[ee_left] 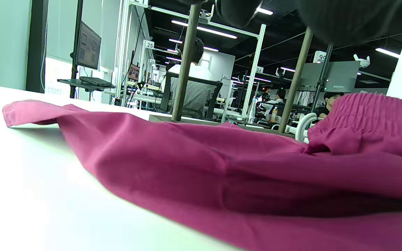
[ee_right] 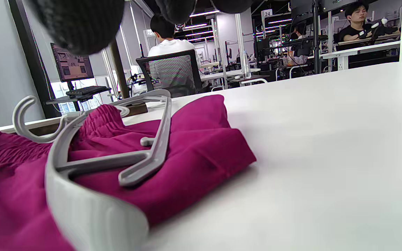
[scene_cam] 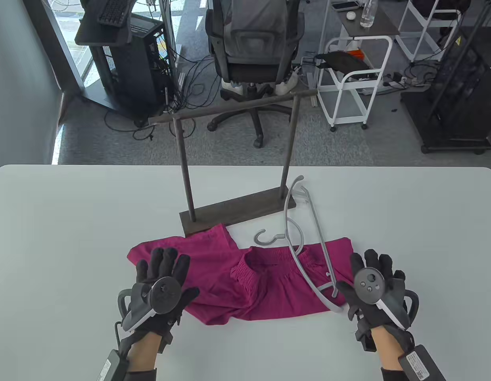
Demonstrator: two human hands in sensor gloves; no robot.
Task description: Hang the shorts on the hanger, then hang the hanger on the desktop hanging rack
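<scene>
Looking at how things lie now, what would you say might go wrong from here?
The hanger lies partly on the shorts, so lifting it may drag the fabric. The shorts are crumpled with the waistband bunched, so threading could snag. The rack stands right behind; a swinging hanger might knock it.

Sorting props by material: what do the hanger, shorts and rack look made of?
Hanger: grey matte plastic, with moulded ribs. Shorts: magenta woven fabric, creased, with a gathered elastic waistband. Rack: dark brown, matte, probably stained wood or coated metal; grain unclear.
</scene>
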